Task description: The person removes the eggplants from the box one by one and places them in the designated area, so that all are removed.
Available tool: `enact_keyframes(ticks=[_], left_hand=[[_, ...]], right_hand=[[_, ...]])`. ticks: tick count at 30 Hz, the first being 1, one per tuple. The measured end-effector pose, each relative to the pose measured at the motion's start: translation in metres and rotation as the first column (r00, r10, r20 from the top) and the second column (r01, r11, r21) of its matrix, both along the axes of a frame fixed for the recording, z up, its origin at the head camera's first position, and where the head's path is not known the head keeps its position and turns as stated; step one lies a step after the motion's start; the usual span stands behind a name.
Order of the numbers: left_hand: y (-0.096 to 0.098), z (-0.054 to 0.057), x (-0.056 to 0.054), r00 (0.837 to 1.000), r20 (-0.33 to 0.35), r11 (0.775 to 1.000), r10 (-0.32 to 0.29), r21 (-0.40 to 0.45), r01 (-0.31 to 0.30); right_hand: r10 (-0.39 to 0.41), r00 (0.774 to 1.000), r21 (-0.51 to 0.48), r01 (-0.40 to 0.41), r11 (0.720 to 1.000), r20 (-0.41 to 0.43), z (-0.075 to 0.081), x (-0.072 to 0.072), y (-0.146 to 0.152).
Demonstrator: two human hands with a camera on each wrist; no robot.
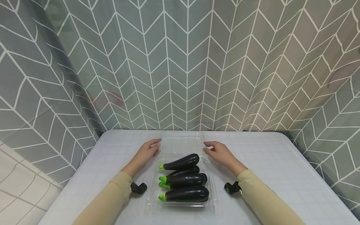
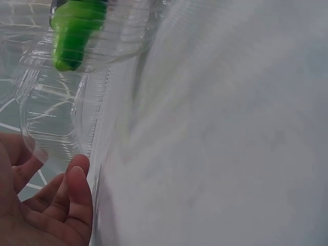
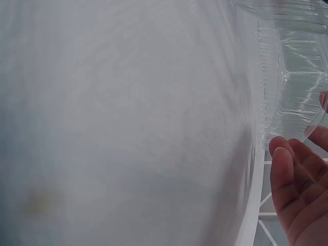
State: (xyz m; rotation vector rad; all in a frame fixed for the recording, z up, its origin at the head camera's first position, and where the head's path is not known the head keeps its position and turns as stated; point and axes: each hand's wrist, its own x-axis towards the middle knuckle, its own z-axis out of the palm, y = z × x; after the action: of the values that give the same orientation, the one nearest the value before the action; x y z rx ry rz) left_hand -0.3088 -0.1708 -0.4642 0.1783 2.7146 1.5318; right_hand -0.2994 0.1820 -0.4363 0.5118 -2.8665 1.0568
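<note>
A clear plastic clamshell box point(image 1: 153, 195) lies unfolded on the table, its lid point(image 1: 181, 146) spread toward the back. Several dark eggplants point(image 1: 185, 193) with green stems lie in the near half, stems pointing left. My left hand point(image 1: 147, 149) is at the lid's left edge, fingers loosely bent; in the left wrist view one fingertip shows through the lid's clear corner point(image 2: 51, 123). My right hand point(image 1: 218, 152) mirrors it on the right, fingertips at the lid's rim in the right wrist view. Thumb and fingers stand apart on both hands; whether they press the plastic is hard to tell.
The white-covered table point(image 1: 270, 165) has its far edge just behind the lid. Beyond it hangs a grey curtain point(image 1: 180, 78) with white zigzag lines. A black camera mount sits at the left wrist point(image 1: 138, 188) and another at the right wrist point(image 1: 232, 188).
</note>
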Motion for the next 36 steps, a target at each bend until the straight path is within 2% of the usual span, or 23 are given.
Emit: enact_keyframes(ticks=[7,12,18,23,30,36], left_hand=[[-0.007,0.007,0.011,0.999,-0.033,1.000,0.007,0.018,-0.007],[-0.014,0.008,0.017,0.999,-0.049,1.000,0.001,0.029,0.000],[-0.022,0.011,0.031,0.997,-0.070,0.996,-0.022,0.087,0.028],[-0.029,0.014,0.051,0.998,-0.051,0.989,-0.036,0.144,0.043],[-0.034,0.016,0.085,0.997,0.025,0.976,-0.071,0.209,0.065],[-0.038,0.015,0.118,0.992,0.111,0.966,-0.057,0.258,0.026]], right_hand=[[0.025,1.000,-0.010,-0.025,1.000,-0.009,0.002,0.001,0.002],[0.017,1.000,-0.006,-0.017,1.000,-0.008,0.003,0.002,0.001],[0.018,1.000,-0.003,-0.018,1.000,-0.007,0.002,0.002,0.000],[0.017,1.000,-0.004,-0.017,1.000,-0.007,0.001,0.002,0.000],[0.012,1.000,-0.004,-0.012,1.000,-0.007,-0.001,0.002,0.000],[0.009,1.000,-0.005,-0.009,1.000,-0.008,-0.002,0.001,0.001]])
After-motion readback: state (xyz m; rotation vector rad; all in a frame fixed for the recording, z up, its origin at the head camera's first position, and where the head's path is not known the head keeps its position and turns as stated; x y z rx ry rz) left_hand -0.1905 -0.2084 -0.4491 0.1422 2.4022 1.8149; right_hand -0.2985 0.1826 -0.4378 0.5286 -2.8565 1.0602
